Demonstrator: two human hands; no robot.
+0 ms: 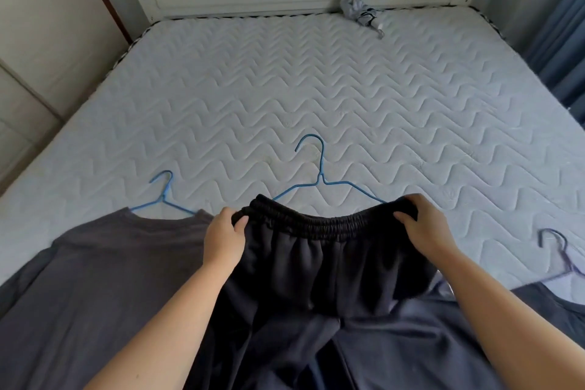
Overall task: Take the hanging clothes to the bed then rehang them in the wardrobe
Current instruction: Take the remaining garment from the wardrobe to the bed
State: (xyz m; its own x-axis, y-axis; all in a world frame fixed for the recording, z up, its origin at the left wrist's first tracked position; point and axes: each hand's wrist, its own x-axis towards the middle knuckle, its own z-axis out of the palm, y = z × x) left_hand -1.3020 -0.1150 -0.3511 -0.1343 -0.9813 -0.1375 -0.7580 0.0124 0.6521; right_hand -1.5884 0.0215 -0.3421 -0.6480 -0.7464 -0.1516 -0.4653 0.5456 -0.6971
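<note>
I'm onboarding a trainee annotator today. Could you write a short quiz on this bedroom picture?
1. Multiple choice: the left hand and the right hand both grip A) a pillow, B) the waistband of the black trousers, C) a towel.
2. True or false: a blue hanger sits in the neck of the grey T-shirt.
3. Fill in: ___ hangers show on the mattress.
Key: 1 B. 2 True. 3 Three.
</note>
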